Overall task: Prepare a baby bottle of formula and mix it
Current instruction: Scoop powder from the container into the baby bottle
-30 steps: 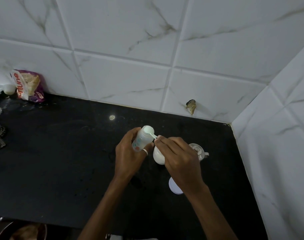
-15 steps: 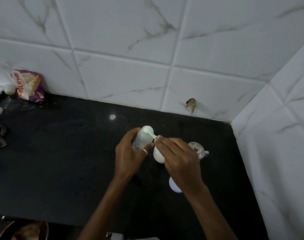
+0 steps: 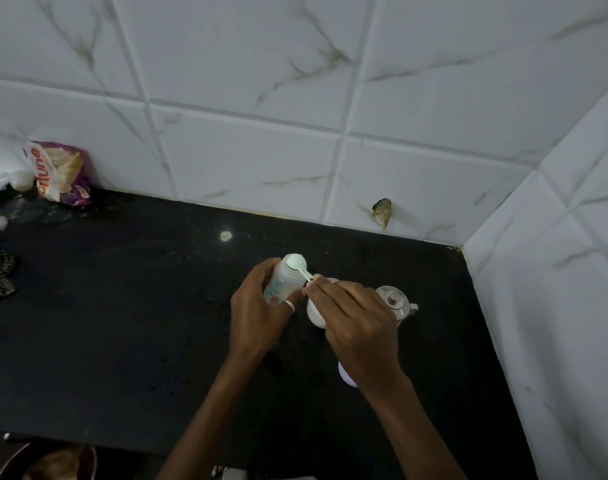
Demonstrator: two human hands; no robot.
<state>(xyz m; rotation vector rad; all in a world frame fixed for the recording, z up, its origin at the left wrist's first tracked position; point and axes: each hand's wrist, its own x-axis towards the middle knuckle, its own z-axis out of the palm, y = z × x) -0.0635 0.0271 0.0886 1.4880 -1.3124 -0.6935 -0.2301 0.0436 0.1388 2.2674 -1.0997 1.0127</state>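
Scoop pinched by right hand over left hand's bottle

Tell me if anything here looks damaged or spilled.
A ragged hole breaks the wall tile just above the counter. Pale specks dot the counter near the left hand, possibly spilled drops.

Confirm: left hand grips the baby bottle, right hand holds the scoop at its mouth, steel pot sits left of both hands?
One slip: the head view shows the steel pot right of both hands, not left. The left hand does grip the baby bottle and the right hand holds the scoop at its mouth.
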